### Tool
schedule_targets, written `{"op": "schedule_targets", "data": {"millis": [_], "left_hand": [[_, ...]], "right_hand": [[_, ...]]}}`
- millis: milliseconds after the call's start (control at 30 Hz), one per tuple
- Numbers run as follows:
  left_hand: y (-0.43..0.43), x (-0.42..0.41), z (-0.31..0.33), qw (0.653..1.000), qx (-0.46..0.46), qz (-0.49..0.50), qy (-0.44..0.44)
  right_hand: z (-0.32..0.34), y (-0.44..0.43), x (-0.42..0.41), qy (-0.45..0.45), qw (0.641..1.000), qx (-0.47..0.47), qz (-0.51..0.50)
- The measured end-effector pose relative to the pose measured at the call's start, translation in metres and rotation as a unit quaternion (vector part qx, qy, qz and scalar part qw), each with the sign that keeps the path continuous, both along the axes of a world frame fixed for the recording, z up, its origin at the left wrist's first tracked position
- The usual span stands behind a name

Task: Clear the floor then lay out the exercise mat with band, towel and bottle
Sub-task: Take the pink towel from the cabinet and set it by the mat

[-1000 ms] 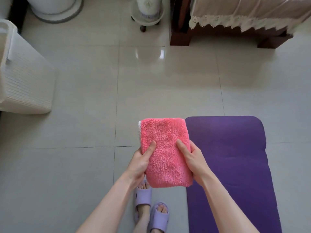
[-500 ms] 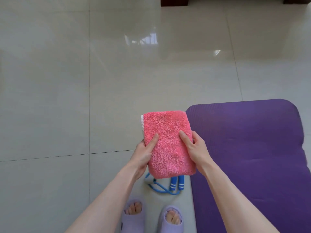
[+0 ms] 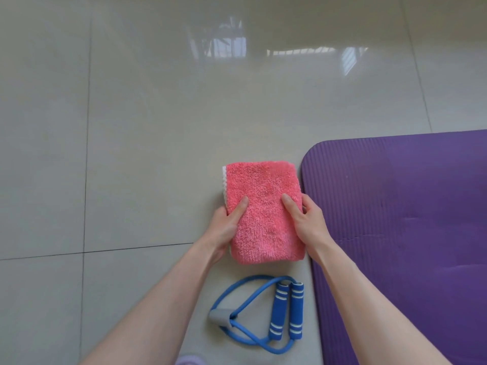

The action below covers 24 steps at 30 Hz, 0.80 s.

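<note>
- Just left of the mat [image 3: 395, 219], near its corner, the folded towel [image 3: 263, 185] is held flat over the floor [image 3: 131, 154]. The left hand [image 3: 224, 230] and right hand [image 3: 308, 222] each have a grip clamped on one side, thumbs on top.
- Placing the towel seems the step in hand. Next it wants lowering flat, clear of the band [image 3: 263, 312], then releasing.
- Towel: pink, fluffy, neatly folded, white edge showing on its left.

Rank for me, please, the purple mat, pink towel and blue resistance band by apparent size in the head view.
1. purple mat, largest, though cropped.
2. pink towel and blue resistance band: similar spread, band nearer, so unranked.
</note>
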<state>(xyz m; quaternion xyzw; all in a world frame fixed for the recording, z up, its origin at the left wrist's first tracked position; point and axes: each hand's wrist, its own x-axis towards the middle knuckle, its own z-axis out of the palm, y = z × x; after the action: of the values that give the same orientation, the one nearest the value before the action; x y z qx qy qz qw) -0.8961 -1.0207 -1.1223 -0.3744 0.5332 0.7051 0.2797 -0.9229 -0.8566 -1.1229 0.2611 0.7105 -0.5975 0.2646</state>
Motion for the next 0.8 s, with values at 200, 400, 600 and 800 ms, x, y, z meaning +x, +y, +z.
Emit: {"op": "schedule_targets", "data": {"millis": [200, 400, 600, 800], "left_hand": [[0.0, -0.003, -0.009, 1.0, -0.019, -0.003, 0.006], [-0.002, 0.001, 0.019, 0.998, -0.07, 0.009, -0.001], [-0.008, 0.027, 0.11, 0.99, -0.136, -0.01, -0.029], [-0.013, 0.056, 0.258, 0.994, -0.108, 0.027, -0.022]], "right_hand": [[-0.006, -0.001, -0.001, 0.002, 1.0, 0.003, 0.011], [0.021, -0.006, 0.007, 0.01, 0.999, 0.046, 0.019], [0.099, -0.003, 0.031, -0.012, 0.997, 0.078, 0.015], [0.234, -0.014, 0.048, -0.033, 0.998, 0.047, 0.03]]}}
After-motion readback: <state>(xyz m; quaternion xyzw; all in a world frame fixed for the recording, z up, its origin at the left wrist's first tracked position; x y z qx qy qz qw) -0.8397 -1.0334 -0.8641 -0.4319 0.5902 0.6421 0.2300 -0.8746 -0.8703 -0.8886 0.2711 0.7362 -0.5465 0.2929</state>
